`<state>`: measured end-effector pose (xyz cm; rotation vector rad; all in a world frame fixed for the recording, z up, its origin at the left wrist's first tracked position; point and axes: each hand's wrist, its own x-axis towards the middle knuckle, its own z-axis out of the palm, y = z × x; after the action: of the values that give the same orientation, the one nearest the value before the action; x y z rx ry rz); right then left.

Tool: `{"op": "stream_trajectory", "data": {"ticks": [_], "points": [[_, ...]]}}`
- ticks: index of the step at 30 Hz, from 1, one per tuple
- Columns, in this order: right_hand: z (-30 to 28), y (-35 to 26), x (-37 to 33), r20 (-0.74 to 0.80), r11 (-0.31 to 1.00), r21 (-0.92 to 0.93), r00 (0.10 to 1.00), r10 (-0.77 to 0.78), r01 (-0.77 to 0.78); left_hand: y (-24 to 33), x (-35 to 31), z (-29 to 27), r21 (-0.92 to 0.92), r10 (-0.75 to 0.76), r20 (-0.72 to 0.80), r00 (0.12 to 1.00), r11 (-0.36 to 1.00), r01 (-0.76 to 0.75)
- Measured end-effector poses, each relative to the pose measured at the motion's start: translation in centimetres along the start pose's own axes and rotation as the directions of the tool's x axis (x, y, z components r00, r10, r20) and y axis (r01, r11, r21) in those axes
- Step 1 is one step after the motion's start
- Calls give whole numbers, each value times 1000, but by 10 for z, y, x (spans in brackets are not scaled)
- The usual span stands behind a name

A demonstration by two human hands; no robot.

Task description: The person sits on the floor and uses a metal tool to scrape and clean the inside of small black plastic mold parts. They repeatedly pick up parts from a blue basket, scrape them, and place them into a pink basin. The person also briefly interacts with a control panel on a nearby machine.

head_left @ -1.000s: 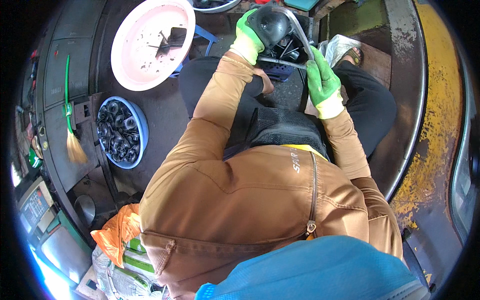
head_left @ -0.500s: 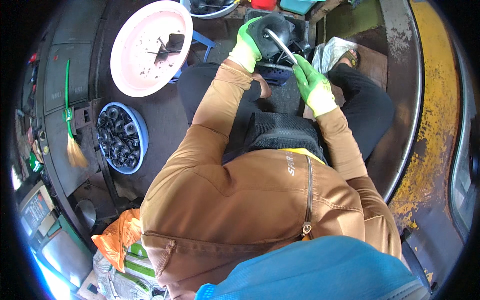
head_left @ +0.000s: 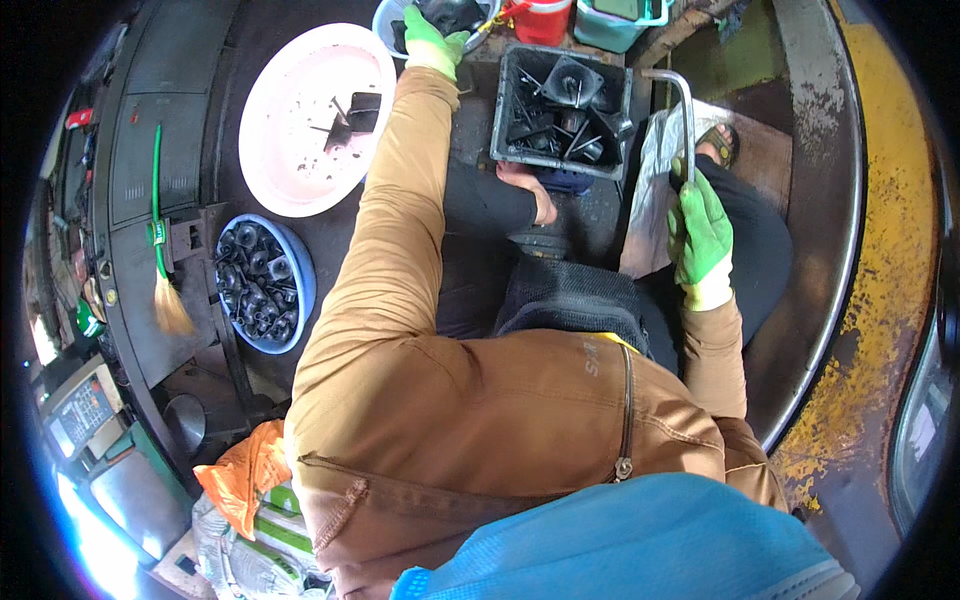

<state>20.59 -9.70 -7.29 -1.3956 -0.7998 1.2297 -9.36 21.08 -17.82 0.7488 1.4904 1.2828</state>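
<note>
Left hand [head_left: 432, 38], in a green knit glove, extended forward into a pale blue round plastic bowl [head_left: 388, 22] at the top of view, fingers closed around a black moulded plastic part [head_left: 450, 14] inside it (how firmly cannot be told; the bowl is cut off by the frame edge). Right hand [head_left: 700, 232], likewise green-gloved, wrapped tight around the lower shaft of a bent grey metal rod [head_left: 686, 112], the rod rising from the fist and hooking over to the left at its top. Just left of that hook, a dark rectangular plastic crate [head_left: 508, 100] packed with black cone-shaped parts. Well left of the left-hand grip, a wide pink round plastic basin [head_left: 290, 170] holding a few dark scraps; farther left and nearer the body, a blue-rimmed round bowl [head_left: 300, 290] full of small black pieces. A green-handled straw brush [head_left: 160, 250] lying beyond that.

Judgement: placement in progress. Best done by lowering the part fully before loosening the fingers, keeping the rod upright and clear of the crate, avoiding a snag on the bowl rim.
</note>
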Motion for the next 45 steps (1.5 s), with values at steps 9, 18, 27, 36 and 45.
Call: {"op": "stream_trajectory", "data": {"ticks": [9, 18, 27, 36, 45], "points": [[19, -22, -4, 13, 952, 241, 981, 192, -189, -35, -25, 27, 226, -216, 530, 820, 968, 108], [22, -13, -3, 42, 944, 247, 975, 216, -220, -128, -24, 75, 629, 225, 646, 729, 383, -676], [26, -13, 3, 13, 916, 208, 937, 349, -344, -92, -65, 77, 571, 197, 679, 707, 464, -677], [73, 35, 111, -58, 822, 411, 889, 454, -393, -26, -150, 39, 304, 617, 746, 250, 19, -953], [80, 65, 116, -10, 932, 276, 969, 246, -233, -23, -172, 15, 333, 566, 449, 691, 612, -717]]}}
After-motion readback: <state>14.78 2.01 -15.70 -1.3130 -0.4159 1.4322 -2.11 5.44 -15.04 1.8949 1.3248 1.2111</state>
